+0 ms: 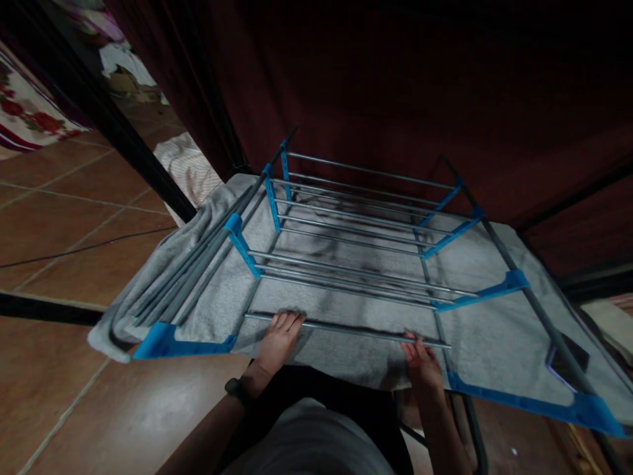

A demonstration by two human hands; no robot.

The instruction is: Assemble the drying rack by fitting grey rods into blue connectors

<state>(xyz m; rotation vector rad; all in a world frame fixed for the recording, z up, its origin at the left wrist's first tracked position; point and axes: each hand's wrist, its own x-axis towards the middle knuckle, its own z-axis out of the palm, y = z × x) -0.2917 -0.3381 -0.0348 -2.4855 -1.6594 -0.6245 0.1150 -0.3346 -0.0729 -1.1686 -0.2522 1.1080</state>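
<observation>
A metal drying rack [356, 227] with grey rods and blue plastic joints stands in front of me. A grey towel [489, 330] lies spread under its rods and over its side wings. My left hand [279, 340] rests flat on the towel at the near rod, fingers stretched out. My right hand [420, 363] lies on the towel near the same rod's right end, with its fingertips at the rod. Neither hand is wrapped round anything. A dark watch sits on my left wrist.
A dark red curtain [395, 79] hangs right behind the rack. Brown floor tiles [74, 218] spread to the left, crossed by a thin cable. A black post [123, 138] slants at the left, with a striped cloth [188, 165] beside it and patterned fabric [24, 112] farther left.
</observation>
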